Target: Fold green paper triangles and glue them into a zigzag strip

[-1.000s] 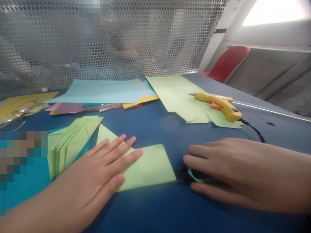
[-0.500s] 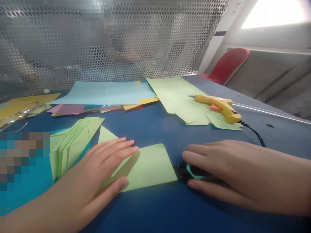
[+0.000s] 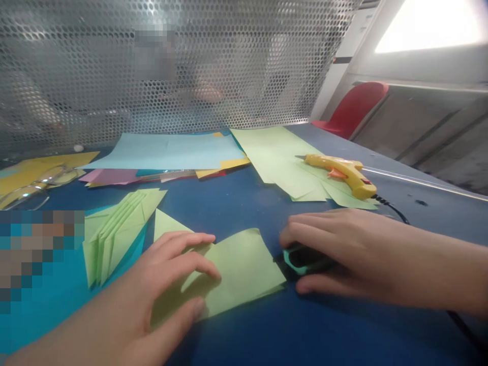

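Note:
Light green paper pieces [image 3: 244,269] lie on the blue table [image 3: 236,203], their near right edges slightly apart. My left hand [image 3: 168,284] hovers over or rests on their left part, fingers apart and bent, thumb near the front edge. Beside the paper's right edge, my right hand [image 3: 343,254] is curled over a dark object with a teal-rimmed loop [image 3: 292,262], which looks like scissors; its palm hides most of it. Left of my left hand stands a folded, pleated green paper piece [image 3: 122,229] on a teal sheet [image 3: 49,305].
Behind lie a light blue sheet [image 3: 171,150], large light green sheets [image 3: 270,157] and a yellow glue gun [image 3: 343,173] with a black cord. Glasses [image 3: 38,185] rest at the left near yellow paper. A perforated metal panel [image 3: 229,61] borders the back; a red chair [image 3: 354,109] stands beyond.
My left fingers have bent and spread more. My right hand has shifted slightly left with the dark object, and the green paper's near right corner has moved a little towards me. The view has tilted slightly.

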A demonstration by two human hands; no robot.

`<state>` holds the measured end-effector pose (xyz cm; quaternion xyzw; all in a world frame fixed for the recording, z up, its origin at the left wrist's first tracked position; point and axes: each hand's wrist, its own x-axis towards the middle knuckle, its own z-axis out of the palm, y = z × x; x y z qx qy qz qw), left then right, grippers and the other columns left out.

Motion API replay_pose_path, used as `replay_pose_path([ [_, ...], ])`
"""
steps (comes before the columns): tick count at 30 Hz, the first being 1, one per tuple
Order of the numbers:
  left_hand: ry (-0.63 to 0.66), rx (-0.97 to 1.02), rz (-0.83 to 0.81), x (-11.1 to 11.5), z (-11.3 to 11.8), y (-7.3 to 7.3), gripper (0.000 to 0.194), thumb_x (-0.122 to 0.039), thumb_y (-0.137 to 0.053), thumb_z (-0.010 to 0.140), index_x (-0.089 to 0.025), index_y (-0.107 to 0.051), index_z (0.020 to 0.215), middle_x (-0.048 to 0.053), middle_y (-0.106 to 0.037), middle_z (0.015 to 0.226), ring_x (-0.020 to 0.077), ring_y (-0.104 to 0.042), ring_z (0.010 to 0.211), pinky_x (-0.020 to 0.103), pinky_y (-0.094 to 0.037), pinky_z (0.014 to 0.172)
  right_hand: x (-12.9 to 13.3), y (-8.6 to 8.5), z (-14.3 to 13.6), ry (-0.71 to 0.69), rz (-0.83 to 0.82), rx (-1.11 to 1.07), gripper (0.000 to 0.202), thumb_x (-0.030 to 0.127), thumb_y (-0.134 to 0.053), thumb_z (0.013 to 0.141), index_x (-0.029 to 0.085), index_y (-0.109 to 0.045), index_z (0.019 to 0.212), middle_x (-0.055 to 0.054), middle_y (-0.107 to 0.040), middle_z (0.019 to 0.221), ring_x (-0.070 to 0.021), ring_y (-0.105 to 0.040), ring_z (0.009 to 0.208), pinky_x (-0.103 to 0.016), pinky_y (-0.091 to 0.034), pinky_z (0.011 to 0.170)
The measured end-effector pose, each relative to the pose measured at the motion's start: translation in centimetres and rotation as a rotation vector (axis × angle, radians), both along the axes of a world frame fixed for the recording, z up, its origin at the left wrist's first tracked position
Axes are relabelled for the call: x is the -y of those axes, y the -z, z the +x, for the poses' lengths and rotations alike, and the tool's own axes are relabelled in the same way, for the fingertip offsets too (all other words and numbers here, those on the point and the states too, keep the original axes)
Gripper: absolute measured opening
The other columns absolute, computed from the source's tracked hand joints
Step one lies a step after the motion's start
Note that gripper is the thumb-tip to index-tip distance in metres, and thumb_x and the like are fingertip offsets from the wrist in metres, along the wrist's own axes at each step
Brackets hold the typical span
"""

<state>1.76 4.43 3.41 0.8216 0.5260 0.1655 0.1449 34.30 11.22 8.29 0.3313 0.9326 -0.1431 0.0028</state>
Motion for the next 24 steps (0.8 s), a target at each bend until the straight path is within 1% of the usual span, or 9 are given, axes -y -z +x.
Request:
replay_pose_path([
  [2, 0.158, -0.127, 0.090, -0.8, -1.0, -0.1, 0.037, -0.059, -0.042, 0.110, -0.054, -0.061, 0.142, -0.011, -0.049, 0.169, 0.0285, -0.052, 0.154, 0.057, -0.056, 0.114, -0.2, -0.4, 0.3, 0.004, -0.036, 0.010, 0.019, 0.044, -0.065, 0.106, 0.025, -0.061, 0.106, -0.001, -0.071, 0.095, -0.0214, -0.069, 0.078, -0.034, -0.047, 0.066],
  [3, 0.270, -0.202, 0.125, -1.2, -1.3, 0.0, 0.047, -0.056, -0.046, 0.109, -0.057, -0.046, 0.156, -0.010, -0.043, 0.172, 0.0291, -0.049, 0.155, 0.058, -0.054, 0.115, -0.3, -0.5, 0.4, 0.006, -0.060, 0.008, 0.020, 0.045, -0.065, 0.107, 0.025, -0.062, 0.107, -0.002, -0.071, 0.097, -0.0212, -0.069, 0.080, -0.034, -0.048, 0.069],
  [5, 0.363, -0.281, 0.147, -1.6, -1.6, 0.1, 0.064, -0.056, -0.047, 0.110, -0.057, -0.020, 0.167, -0.010, -0.034, 0.174, 0.0263, -0.045, 0.156, 0.053, -0.051, 0.118, -0.5, -0.7, 0.7, 0.012, -0.095, -0.006, 0.022, 0.047, -0.064, 0.107, 0.025, -0.063, 0.108, -0.002, -0.072, 0.100, -0.0211, -0.070, 0.084, -0.034, -0.049, 0.072],
  [6, 0.353, -0.285, 0.146, -1.6, -1.4, 0.2, 0.063, -0.058, -0.044, 0.111, -0.056, -0.017, 0.168, -0.010, -0.033, 0.174, 0.0250, -0.043, 0.157, 0.052, -0.047, 0.122, -0.6, -0.7, 0.8, 0.012, -0.098, -0.018, 0.024, 0.049, -0.064, 0.107, 0.025, -0.064, 0.108, -0.003, -0.072, 0.100, -0.0213, -0.070, 0.085, -0.034, -0.049, 0.072],
  [9, 0.190, -0.260, 0.147, -1.3, -0.6, 0.7, 0.058, -0.066, -0.034, 0.111, -0.058, -0.019, 0.167, -0.013, -0.031, 0.174, 0.0221, -0.035, 0.161, 0.053, -0.035, 0.129, -1.0, -0.6, 1.0, -0.008, -0.048, -0.069, 0.030, 0.054, -0.060, 0.108, 0.024, -0.065, 0.106, -0.003, -0.073, 0.097, -0.0218, -0.072, 0.085, -0.034, -0.048, 0.071],
  [10, 0.163, -0.266, 0.158, -1.1, -0.3, 0.8, 0.059, -0.067, -0.034, 0.111, -0.058, -0.017, 0.167, -0.013, -0.030, 0.174, 0.0230, -0.034, 0.161, 0.054, -0.037, 0.128, -1.2, -0.5, 1.1, -0.021, -0.018, -0.090, 0.033, 0.057, -0.059, 0.108, 0.024, -0.065, 0.106, -0.003, -0.073, 0.096, -0.0219, -0.072, 0.084, -0.034, -0.048, 0.070],
  [14, 0.242, -0.322, 0.245, -0.9, 0.3, 1.2, 0.074, -0.061, -0.042, 0.111, -0.049, 0.000, 0.171, -0.003, -0.031, 0.173, 0.0299, -0.040, 0.156, 0.057, -0.055, 0.112, -1.8, 0.2, 1.4, -0.050, 0.073, -0.170, 0.040, 0.063, -0.057, 0.108, 0.024, -0.066, 0.107, -0.004, -0.074, 0.096, -0.0216, -0.072, 0.081, -0.032, -0.050, 0.069],
  [19, 0.096, -0.263, 0.219, -0.1, 1.1, 1.3, 0.059, -0.059, -0.031, 0.114, -0.053, -0.011, 0.168, -0.008, -0.032, 0.174, 0.0239, -0.035, 0.161, 0.057, -0.044, 0.124, -2.0, 1.1, 1.3, -0.082, 0.108, -0.200, 0.039, 0.060, -0.058, 0.108, 0.023, -0.070, 0.112, -0.007, -0.076, 0.108, -0.0215, -0.075, 0.087, -0.033, -0.055, 0.074],
  [24, 0.122, -0.235, 0.164, 0.1, 1.1, 0.9, 0.054, -0.062, -0.032, 0.113, -0.055, -0.022, 0.166, -0.013, -0.033, 0.173, 0.0219, -0.035, 0.161, 0.055, -0.040, 0.127, -1.9, 1.3, 1.1, -0.087, 0.112, -0.231, 0.036, 0.056, -0.060, 0.108, 0.023, -0.072, 0.110, -0.008, -0.076, 0.108, -0.0217, -0.074, 0.088, -0.033, -0.055, 0.077],
])
